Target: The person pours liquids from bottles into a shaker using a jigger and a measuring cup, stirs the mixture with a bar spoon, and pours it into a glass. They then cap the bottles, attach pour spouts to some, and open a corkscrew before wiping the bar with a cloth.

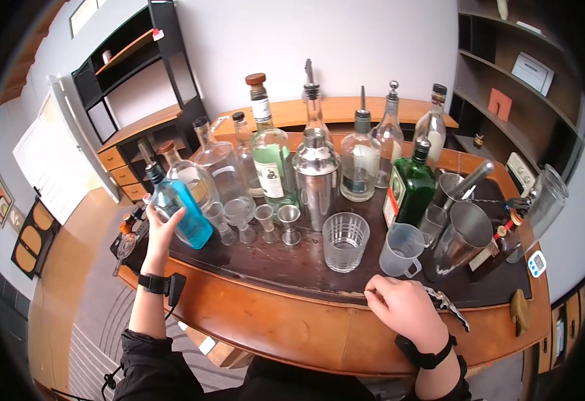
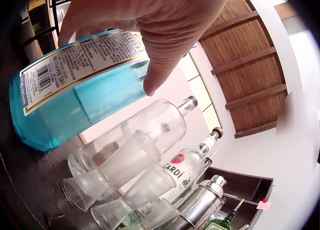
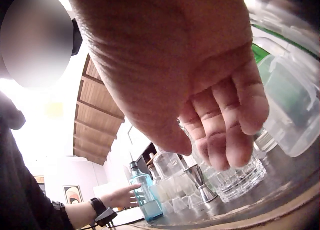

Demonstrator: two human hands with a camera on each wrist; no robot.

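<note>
At the left end of the bar top, my left hand point(image 1: 162, 230) grips a blue bottle point(image 1: 196, 224) with a pour spout. Its thumb point(image 2: 159, 77) lies along one side of the glass, below a printed back label point(image 2: 82, 64); most of the fingers are hidden behind the bottle. My right hand point(image 1: 403, 307) holds nothing, its fingers point(image 3: 237, 150) loosely bent near the front edge. Just beyond it stand a cut-glass tumbler point(image 1: 346, 244) and a clear plastic measuring cup point(image 1: 401, 250). A metal corkscrew point(image 1: 449, 307) lies beside this hand.
Several small glasses and a steel jigger point(image 1: 290, 224) stand right of the blue bottle. Behind them are a cocktail shaker point(image 1: 316, 180), a green bottle point(image 1: 413, 184) and several clear bottles. A metal mixing tin point(image 1: 463, 240) and a small timer point(image 1: 537, 264) are at the right.
</note>
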